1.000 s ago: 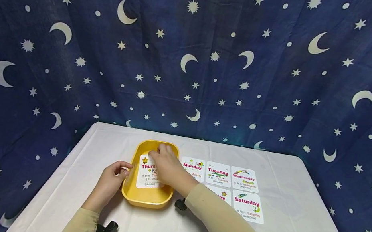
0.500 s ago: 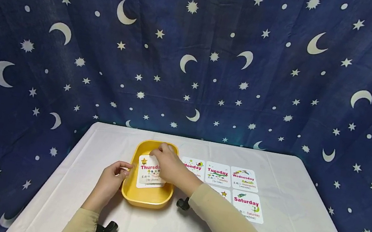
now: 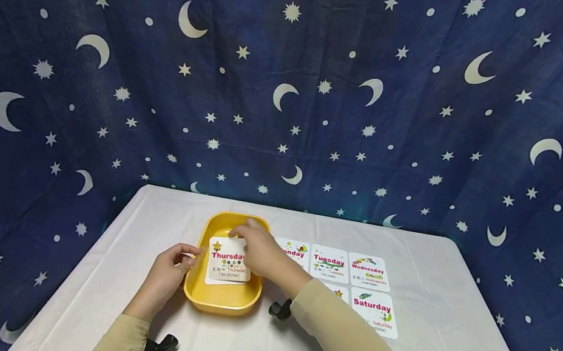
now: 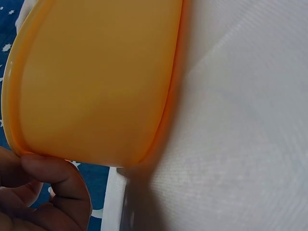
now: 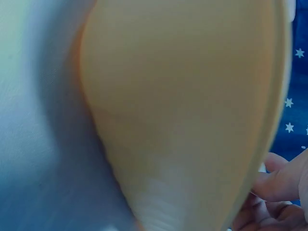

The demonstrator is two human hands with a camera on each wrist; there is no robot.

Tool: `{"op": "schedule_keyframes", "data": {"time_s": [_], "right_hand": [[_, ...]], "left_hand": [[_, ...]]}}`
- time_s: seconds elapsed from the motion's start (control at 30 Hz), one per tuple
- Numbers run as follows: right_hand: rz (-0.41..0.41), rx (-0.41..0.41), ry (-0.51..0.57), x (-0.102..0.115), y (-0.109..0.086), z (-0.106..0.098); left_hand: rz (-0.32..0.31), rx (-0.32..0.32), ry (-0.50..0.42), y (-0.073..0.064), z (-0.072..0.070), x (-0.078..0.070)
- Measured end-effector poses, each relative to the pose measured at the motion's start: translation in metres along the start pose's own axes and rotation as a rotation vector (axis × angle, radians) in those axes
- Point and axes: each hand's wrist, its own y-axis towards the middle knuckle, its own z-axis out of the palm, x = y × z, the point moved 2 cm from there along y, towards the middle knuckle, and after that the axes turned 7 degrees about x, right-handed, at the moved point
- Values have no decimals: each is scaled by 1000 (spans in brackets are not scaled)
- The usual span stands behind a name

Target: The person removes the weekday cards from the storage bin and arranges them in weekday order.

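Observation:
A yellow plastic tray (image 3: pixel 220 299) stands on the white table with a small pile of white word cards in it. My left hand (image 3: pixel 168 273) pinches the tray's left rim; in the left wrist view the thumb and a finger (image 4: pixel 53 168) are bent at that rim. Over the tray's far right part, my right hand (image 3: pixel 260 250) grips the top "Thursday" card (image 3: pixel 227 266) near its upper right corner, which the fingers cover. That card sits slightly askew over another card, whose white lower edge shows. The right wrist view has mostly the tray's outer wall (image 5: pixel 183 106), with fingertips beyond the rim.
Right of the tray lie cards in two rows: Monday (image 3: pixel 297 251), Tuesday (image 3: pixel 328 264), Wednesday (image 3: pixel 369 272), then a partly hidden card (image 3: pixel 339 294) and Saturday (image 3: pixel 374 313). My right forearm crosses over them. A dark blue star-and-moon curtain (image 3: pixel 289 127) hangs behind the table.
My right hand has drawn slightly right and toward me, uncovering the word "Thursday"; the top card has shifted askew over the one beneath. The left hand stays at the rim.

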Motion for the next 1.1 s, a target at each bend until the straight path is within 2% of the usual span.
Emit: {"op": "schedule_keyframes", "data": {"time_s": [0.5, 0.87, 1.1], "right_hand": [[-38, -97, 157, -7, -10, -15], [67, -140, 292, -18, -22, -31], [45, -178, 310, -23, -34, -39]], "left_hand": [[-8, 10, -7, -1, 0, 0], [-5, 8, -8, 0, 0, -2], [-12, 3, -6, 0, -1, -1]]}}
